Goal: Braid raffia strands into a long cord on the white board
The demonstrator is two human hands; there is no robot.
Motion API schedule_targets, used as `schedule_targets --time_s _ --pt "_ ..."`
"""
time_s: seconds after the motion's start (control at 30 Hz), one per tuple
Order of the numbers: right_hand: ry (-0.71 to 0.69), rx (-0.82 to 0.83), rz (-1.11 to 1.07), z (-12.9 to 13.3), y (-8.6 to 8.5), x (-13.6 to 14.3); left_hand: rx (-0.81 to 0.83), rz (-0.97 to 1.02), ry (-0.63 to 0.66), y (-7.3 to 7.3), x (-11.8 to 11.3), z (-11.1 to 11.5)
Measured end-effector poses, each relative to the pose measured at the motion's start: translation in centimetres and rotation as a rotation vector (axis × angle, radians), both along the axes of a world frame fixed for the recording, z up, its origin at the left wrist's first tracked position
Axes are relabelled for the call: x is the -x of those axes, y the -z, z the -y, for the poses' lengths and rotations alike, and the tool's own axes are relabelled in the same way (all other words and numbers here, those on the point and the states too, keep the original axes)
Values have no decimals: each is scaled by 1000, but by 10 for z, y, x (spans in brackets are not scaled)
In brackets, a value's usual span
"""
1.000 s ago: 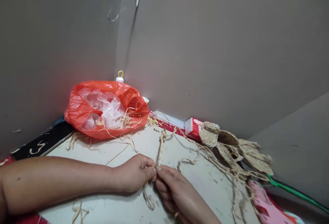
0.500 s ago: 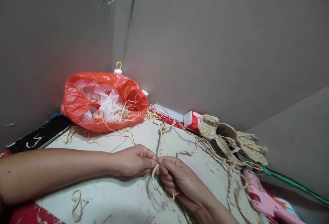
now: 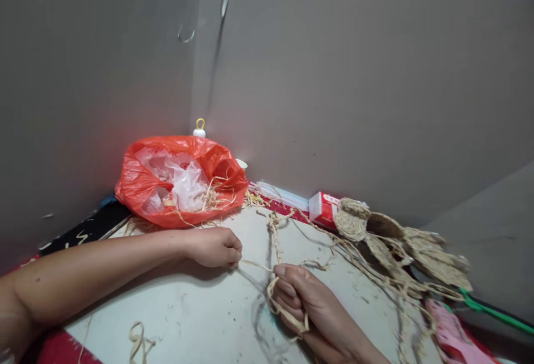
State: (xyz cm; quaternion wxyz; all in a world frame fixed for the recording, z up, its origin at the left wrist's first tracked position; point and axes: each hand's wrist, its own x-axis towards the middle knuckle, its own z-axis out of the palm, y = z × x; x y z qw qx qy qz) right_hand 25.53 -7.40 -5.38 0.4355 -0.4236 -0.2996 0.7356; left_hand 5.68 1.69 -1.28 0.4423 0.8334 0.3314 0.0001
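My left hand (image 3: pixel 219 247) is closed in a pinch on one end of a pale straw strand (image 3: pixel 256 264), which stretches across to the right. My right hand (image 3: pixel 294 291) pinches the strand and the near end of a braided straw cord (image 3: pixel 274 236), with loose straw looping below its fingers. The cord runs away from me over the white table. Just beyond my left forearm lies an open red plastic bag (image 3: pixel 144 205) holding clear plastic and straw strands.
Coiled woven straw pieces (image 3: pixel 352 220) lie at the right beside a red and white box (image 3: pixel 323 208). A pink tool (image 3: pixel 453 333) and a green cord (image 3: pixel 492 311) are at the right edge. Grey walls (image 3: pixel 354 74) stand behind. A curled straw scrap (image 3: pixel 139 342) lies near the front.
My hands were together at the cord and are now apart, my left hand further left, with the strand drawn out between them. The view has shifted slightly.
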Motion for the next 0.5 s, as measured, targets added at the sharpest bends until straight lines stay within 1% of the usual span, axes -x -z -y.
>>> schedule_targets --time_s 0.13,0.2,0.23,0.3,0.33,0.37,0.43,0.5 --pt "4 7 -30 1 -1 2 -216 -144 -8 -29 20 -4" --pt "-2 8 -26 0 -1 2 -344 -193 -43 -44 31 -8" --pt "-9 10 -27 -1 0 2 -419 -194 -89 -51 36 -13" --pt "-32 11 -28 -2 1 2 -553 -141 -226 -62 43 -27" --pt "-45 11 -27 -3 2 2 -586 -84 -314 -66 44 -35" --pt "-60 10 -27 -4 2 2 -590 -45 -359 -68 45 -45" --pt "-89 2 -23 -5 4 1 -560 22 -390 -70 42 -62" --pt "-117 -11 -8 -6 5 -1 -489 123 -379 -68 36 -75"
